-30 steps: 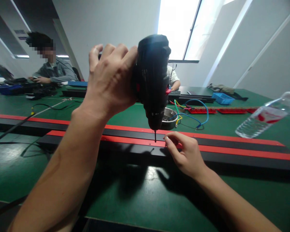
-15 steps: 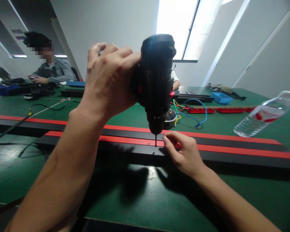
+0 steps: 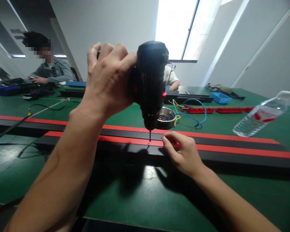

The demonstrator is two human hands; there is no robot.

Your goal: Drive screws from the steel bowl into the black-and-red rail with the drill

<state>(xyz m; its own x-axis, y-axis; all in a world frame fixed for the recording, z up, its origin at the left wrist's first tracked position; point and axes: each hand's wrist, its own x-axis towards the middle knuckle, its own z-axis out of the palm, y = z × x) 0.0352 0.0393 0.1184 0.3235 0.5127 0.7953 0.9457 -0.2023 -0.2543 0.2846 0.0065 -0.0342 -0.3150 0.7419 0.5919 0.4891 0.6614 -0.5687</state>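
Observation:
My left hand (image 3: pixel 108 77) is wrapped round a black cordless drill (image 3: pixel 151 74), held upright with its nose down. Its thin bit (image 3: pixel 150 136) points at the red strip (image 3: pixel 135 139) of the nearer black bar (image 3: pixel 222 161), its tip just above or at a small screw (image 3: pixel 148 143); contact cannot be made out. To the right of the bit, my right hand (image 3: pixel 186 153) rests at the bar with thumb and forefinger closed together. Whatever those fingertips pinch, if anything, is hidden. The drill's handle is covered by my left hand.
A second red-and-black bar (image 3: pixel 251 138) lies behind. Beyond stand a metal bowl (image 3: pixel 168 124) of small dark parts and coloured wires (image 3: pixel 204 112). A tilted water bottle (image 3: pixel 263 116) is at right, a blue basket (image 3: pixel 221 98) farther back. Two people sit across the green table (image 3: pixel 111 209).
My left hand has shifted the drill slightly left, bringing the bit from the bar's black front edge over to the screw on the red strip. My right hand has barely moved.

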